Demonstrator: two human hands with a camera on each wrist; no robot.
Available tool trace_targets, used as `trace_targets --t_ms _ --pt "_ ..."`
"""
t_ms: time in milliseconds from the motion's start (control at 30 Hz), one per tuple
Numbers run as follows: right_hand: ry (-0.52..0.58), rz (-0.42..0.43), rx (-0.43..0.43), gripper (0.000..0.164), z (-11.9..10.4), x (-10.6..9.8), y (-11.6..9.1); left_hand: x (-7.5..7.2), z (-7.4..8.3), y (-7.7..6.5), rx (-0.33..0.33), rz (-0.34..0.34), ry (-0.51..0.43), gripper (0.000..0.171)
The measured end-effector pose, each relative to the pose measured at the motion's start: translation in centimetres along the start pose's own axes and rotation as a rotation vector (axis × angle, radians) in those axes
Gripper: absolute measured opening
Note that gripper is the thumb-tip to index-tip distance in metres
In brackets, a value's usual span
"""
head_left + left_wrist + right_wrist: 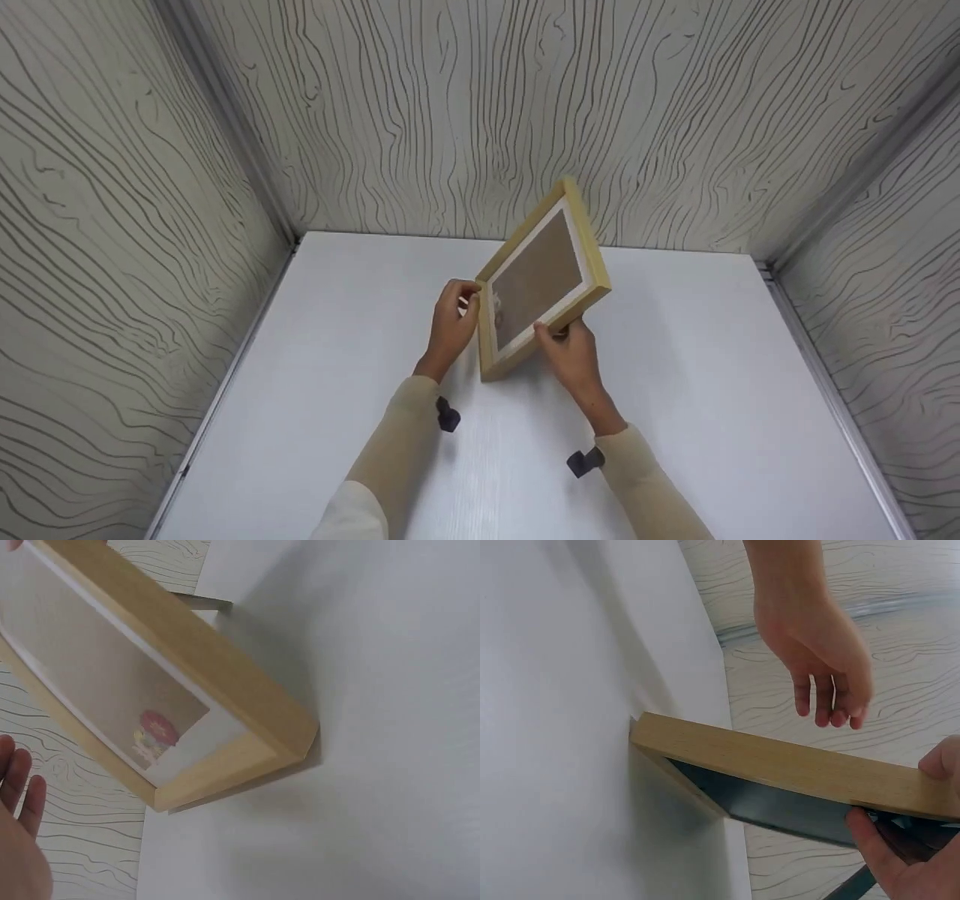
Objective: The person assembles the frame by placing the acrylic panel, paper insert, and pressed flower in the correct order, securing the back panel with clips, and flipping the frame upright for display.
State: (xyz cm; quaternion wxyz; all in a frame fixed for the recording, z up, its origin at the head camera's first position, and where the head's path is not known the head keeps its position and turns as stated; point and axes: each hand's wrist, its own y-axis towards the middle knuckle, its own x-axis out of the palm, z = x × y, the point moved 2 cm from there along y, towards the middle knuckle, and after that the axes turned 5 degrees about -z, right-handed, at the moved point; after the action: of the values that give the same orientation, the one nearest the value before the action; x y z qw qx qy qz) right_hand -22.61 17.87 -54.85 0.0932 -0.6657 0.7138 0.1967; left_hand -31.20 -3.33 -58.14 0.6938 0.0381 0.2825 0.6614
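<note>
My right hand [576, 360] grips a light wooden picture frame [596, 259] by its lower right edge, thumb on the front and fingers behind. The frame stands tilted, its bottom corner right at the white tabletop. Inside a white border is a brownish-grey picture with a small red and yellow figure [159, 727] in one corner. In the right wrist view, the frame's dark back panel [780, 814] shows, with a dark strip [853, 883] sticking out behind it. Beside the left edge, my left hand [451, 322] hovers with loosely bent fingers, apart from the wood in the right wrist view.
The white table [337, 360] ends at a back wall [450, 112] with a wood-grain line pattern. Similar panels rise on the left [112, 225] and right [900, 262]. A black wrist camera [448, 415] sits on the left sleeve, another [585, 462] on the right.
</note>
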Motion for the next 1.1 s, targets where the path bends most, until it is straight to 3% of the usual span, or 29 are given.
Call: trace_targets --t_ms 233,533,833,967,1100 --pt "-0.008 -0.076 0.048 0.056 1.4 -3.5 1.3 -0.4 -0.7 0.3 -0.056 0.004 0.003 0.017" --pt "0.111 -0.267 0.114 0.069 3.7 -7.0 3.2 -0.3 -2.4 0.9 -0.203 -0.080 0.016 0.034" --pt "0.169 -0.300 0.066 0.055 4.5 -8.1 4.2 0.1 -3.4 1.6 -0.359 -0.242 0.038 0.066" --pt "0.152 -0.314 0.063 0.057 4.8 -8.4 4.4 0.3 -3.7 1.3 -0.420 -0.256 0.034 0.067" --pt "0.107 -0.318 0.067 0.063 4.9 -8.6 4.5 0.3 -3.9 1.0 -0.404 -0.241 0.039 0.062"
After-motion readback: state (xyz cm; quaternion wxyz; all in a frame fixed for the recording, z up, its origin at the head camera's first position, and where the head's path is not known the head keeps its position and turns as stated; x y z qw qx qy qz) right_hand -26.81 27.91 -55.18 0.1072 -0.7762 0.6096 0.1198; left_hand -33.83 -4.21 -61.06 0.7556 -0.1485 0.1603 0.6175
